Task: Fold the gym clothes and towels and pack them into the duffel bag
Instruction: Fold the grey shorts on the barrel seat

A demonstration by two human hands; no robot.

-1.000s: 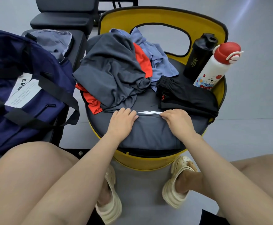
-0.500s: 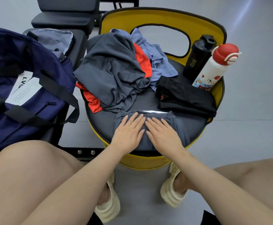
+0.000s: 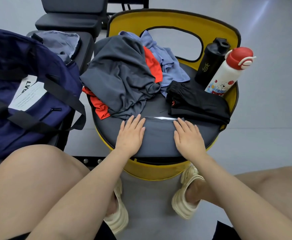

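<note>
A folded grey garment (image 3: 159, 135) with a white label at its far edge lies on the near part of the yellow chair's dark seat (image 3: 155, 106). My left hand (image 3: 130, 135) presses flat on its left side and my right hand (image 3: 188, 137) presses flat on its right side, fingers straight. Behind lies a heap: a crumpled dark grey shirt (image 3: 119, 78), a red garment (image 3: 153, 66), a light blue garment (image 3: 167, 64), and black shorts (image 3: 197, 103) to the right. The navy duffel bag (image 3: 25, 90) sits open on a bench at the left.
A black shaker bottle (image 3: 210, 63) and a white bottle with a red cap (image 3: 228, 73) lean against the yellow chair back (image 3: 173, 19) at the right. A grey pouch (image 3: 58, 42) lies behind the bag. My knees and sandalled feet sit in front of the chair.
My hands pinched the garment's far edge a second ago, then pressed together at its centre. Now they have slid apart to its left and right sides, flattening it.
</note>
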